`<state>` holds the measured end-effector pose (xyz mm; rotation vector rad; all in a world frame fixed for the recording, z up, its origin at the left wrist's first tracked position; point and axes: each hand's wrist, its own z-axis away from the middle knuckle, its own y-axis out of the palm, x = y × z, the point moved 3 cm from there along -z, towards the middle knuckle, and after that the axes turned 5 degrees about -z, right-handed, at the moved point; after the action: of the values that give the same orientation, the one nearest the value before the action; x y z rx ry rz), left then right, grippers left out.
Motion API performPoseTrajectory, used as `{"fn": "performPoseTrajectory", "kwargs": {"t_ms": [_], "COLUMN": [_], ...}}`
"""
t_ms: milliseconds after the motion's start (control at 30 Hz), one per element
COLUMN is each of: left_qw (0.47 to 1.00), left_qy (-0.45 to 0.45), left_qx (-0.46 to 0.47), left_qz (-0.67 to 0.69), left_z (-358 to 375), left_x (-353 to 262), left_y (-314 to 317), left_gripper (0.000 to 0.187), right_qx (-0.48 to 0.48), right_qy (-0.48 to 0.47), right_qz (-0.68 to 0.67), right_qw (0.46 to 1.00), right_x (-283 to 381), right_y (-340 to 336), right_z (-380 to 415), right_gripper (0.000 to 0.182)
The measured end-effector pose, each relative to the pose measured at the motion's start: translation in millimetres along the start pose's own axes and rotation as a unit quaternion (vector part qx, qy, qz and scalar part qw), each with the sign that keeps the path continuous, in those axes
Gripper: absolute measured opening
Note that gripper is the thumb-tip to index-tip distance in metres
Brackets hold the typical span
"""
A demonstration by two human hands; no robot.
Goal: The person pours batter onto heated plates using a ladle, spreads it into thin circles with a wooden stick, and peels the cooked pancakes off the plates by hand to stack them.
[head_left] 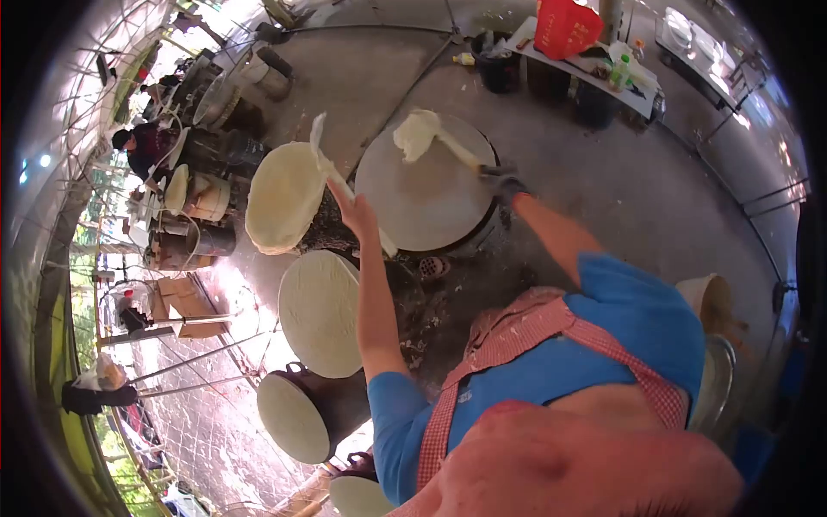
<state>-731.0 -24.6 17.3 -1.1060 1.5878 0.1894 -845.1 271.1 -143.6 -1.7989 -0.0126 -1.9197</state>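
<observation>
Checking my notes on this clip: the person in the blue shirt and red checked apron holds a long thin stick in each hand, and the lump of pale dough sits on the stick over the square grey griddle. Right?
Not quite: the grey griddle is round, not square, as the head view shows. The rest holds: the left hand and the gloved right hand each grip a long thin stick, and the lump of pale dough sits on the right-hand stick over the griddle.

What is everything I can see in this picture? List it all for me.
round griddle: 1, grey, centre
dough lump: 1, cream, on the griddle's far edge
thin round sheets: several, pale, left of the griddle
stick: 1, pale, over the sheets
red bag: 1, on the table at top
black bins: 2, beside that table
other person: 1, dark clothes, far left
left hand: holds the stick
right hand: dark glove, holds the spreader handle
</observation>
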Motion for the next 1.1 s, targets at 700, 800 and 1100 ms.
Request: {"fn": "performPoseTrajectory", "kwargs": {"t_ms": [700,800,1100], "left_qw": [0.946,0.95,0.931], "left_qy": [-0.282,-0.281,-0.354], "left_qx": [0.156,0.13,0.085], "left_qz": [0.022,0.031,0.008], "left_z": [217.4,218.7,216.9], "left_x": [48.2,47.3,19.9], "left_y": [-88.9,-80.0,-68.2], "left_gripper": [0.066,0.066,0.068], "right_qx": [0.044,-0.054,0.194], "right_qy": [0.149,-0.039,0.198], "right_qz": [-0.261,0.013,-0.1], "right_qw": [0.953,0.998,0.956], "right_x": [44.1,46.4,38.3], "right_y": [16.2,41.4,1.1], "right_z": [23.0,13.5,-53.5], "right_gripper": [0.045,0.042,0.034]}}
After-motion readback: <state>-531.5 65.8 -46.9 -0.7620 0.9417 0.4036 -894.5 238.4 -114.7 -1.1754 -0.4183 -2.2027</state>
